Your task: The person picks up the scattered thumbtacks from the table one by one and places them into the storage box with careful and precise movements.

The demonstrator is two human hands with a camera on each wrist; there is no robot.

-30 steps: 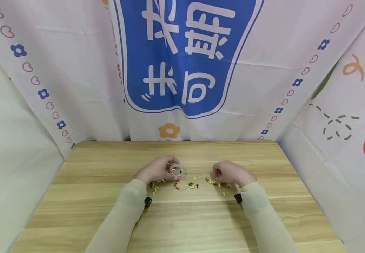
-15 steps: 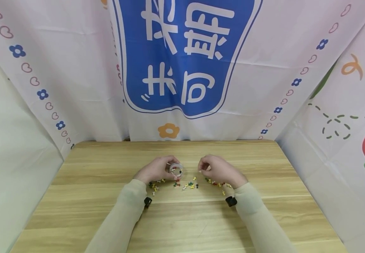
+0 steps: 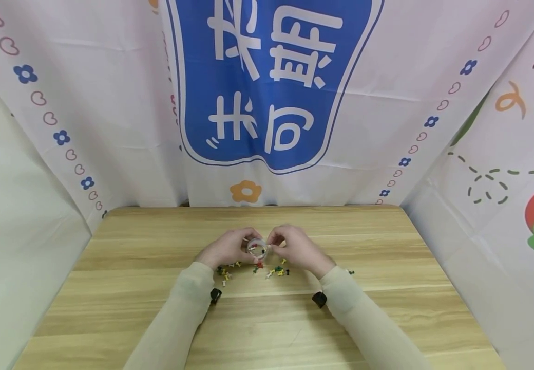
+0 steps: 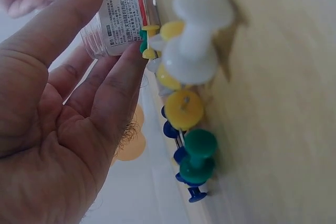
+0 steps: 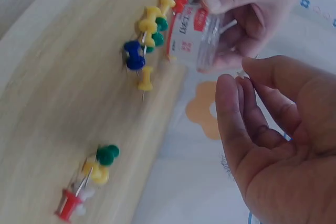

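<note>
**A small pin beside the mouth of the jar: a drop or a prick is possible**

The clear jar (image 5: 191, 40) is grasped round its side by the left hand (image 3: 224, 249). It seems to be held upright, about midway between the left and right edges of the table (image 3: 267, 318) and rather close to the far edge. A few pins can be seen inside. A white push pin (image 5: 241, 73) is pinched between thumb and fingertips of the right hand (image 3: 298, 249), just beside the jar's mouth.

The main risk is probably given by this small pinch: if the pin is turned or touched against the rim, it may be dropped outside. Its metal point seems to be left free, so a finger of the left hand, being very near, could be pricked. If the light jar is pushed by the right knuckles, it could be tipped and its contents spilled.

Danger is also brought by the loose pins. A red pin (image 5: 180, 2) and a blue pin (image 5: 134, 55) are found near the jar, and another red pin (image 5: 68, 205) is lying nearer to the right edge; by a low wrist or sleeve these could be scattered.
</note>
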